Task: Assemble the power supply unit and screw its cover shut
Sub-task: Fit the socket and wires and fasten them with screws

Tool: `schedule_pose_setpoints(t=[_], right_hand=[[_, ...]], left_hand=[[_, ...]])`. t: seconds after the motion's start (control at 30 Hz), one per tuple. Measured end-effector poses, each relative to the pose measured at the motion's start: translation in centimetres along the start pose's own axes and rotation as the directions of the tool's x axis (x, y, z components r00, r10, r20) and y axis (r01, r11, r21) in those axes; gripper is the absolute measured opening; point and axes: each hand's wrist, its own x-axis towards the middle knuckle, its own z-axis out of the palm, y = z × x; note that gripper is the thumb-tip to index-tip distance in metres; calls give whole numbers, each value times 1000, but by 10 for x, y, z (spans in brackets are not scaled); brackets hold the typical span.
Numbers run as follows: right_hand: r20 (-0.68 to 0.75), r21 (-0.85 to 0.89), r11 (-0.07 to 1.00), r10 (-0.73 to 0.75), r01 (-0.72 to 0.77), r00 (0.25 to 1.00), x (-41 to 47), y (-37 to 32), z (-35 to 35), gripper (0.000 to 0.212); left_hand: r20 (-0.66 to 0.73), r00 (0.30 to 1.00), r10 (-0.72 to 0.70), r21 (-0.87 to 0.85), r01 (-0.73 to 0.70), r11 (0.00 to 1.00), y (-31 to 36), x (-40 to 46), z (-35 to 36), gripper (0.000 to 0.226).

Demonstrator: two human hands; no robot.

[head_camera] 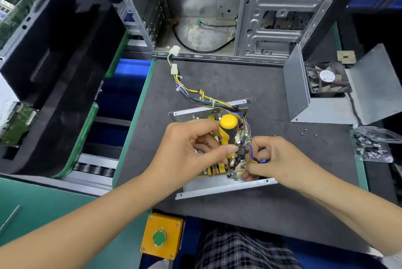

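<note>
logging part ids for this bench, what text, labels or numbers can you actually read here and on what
Nothing can be read for certain.
Round sticker on the fan hub: print is there, too blurred to read.
Circuit board in the power supply tray: no legible markings.
Screwdriver handle: no text shows.
Green button on its yellow box: unlabelled.

screwdriver (227,131) tip hidden, loose screws (304,132) tiny

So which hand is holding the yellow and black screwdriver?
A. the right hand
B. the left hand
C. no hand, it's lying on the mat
B. The left hand grips the screwdriver upright with its tip down in the open power supply unit, while the right hand pinches the wires beside it.
</note>
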Motion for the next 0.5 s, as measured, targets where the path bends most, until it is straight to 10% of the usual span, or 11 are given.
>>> schedule_pose_setpoints(t=[0.5], right_hand=[[-6, -71, 997, -28, 28, 1000, -2, -2, -4, 17]], left_hand=[[16, 1000, -14, -37, 15, 999, -3, -2, 0, 11]])
